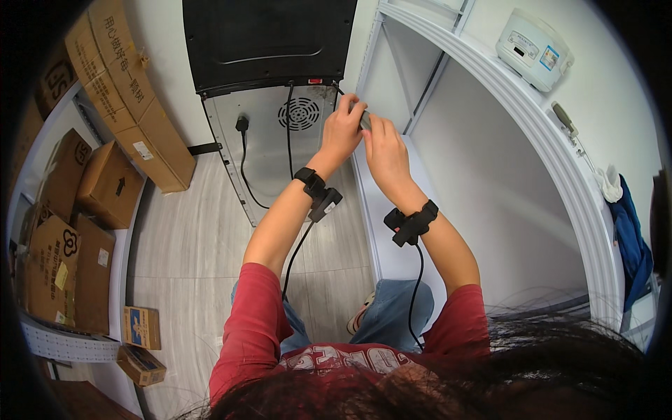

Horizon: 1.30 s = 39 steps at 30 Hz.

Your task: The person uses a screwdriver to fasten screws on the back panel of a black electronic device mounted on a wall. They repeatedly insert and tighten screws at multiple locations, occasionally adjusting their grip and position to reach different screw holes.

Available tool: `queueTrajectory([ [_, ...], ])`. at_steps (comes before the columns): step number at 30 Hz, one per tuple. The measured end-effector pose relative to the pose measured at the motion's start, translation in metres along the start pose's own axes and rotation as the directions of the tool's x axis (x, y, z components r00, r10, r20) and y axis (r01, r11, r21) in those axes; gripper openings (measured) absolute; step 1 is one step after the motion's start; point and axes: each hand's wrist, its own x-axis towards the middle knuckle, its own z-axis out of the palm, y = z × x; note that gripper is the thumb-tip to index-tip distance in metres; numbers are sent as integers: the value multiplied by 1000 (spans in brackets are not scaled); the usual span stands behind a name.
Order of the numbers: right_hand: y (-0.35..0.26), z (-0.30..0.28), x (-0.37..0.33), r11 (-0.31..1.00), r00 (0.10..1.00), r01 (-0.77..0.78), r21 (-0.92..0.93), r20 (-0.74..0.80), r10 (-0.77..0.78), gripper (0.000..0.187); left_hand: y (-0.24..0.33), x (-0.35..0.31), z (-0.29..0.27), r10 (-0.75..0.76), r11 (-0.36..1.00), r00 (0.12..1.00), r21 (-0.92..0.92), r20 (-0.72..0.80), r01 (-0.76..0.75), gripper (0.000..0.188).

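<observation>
My left hand (342, 127) and my right hand (386, 144) meet at the right edge of a black-topped appliance (269, 42). Both have their fingers closed around a small grey object (365, 120), mostly covered, so its kind cannot be made out. A thin black cord comes off the appliance close to my left fingers; where it ends is hidden. On the appliance's bare metal panel (262, 157) are a round slotted vent (299, 113), a red switch (316, 81) and a black plug (242, 124) with its cord hanging down.
White shelving (504, 91) curves along my right, with a white rice cooker (535, 49) and a grey-handled tool (564, 118) on top. Blue cloth (631, 238) hangs farther right. Tall cardboard (129, 91) leans at the left; boxes (108, 185) fill a shelf, and small boxes (141, 327) lie below.
</observation>
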Motion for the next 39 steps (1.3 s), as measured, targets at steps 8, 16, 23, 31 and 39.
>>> queueTrajectory([
  [8,3,3,-1,998,998,51,-42,-36,-52,28,-1,0,4,-25,1000,999,-6,28,26,38],
  [16,-1,0,1,1000,1000,18,-15,-20,-18,27,2,4,1,-7,1000,1000,14,-6,7,36],
  [23,-2,0,-1,1000,1000,3,-2,-3,-3,27,-3,0,3,-23,1000,999,13,28,23,41],
  [31,-1,-1,-3,1000,1000,1,-1,-3,-1,27,0,-2,4,-7,1000,1000,-4,4,7,42],
  [39,-1,-2,0,1000,1000,-9,-20,3,9,27,4,3,1,-12,1000,1000,15,2,12,34],
])
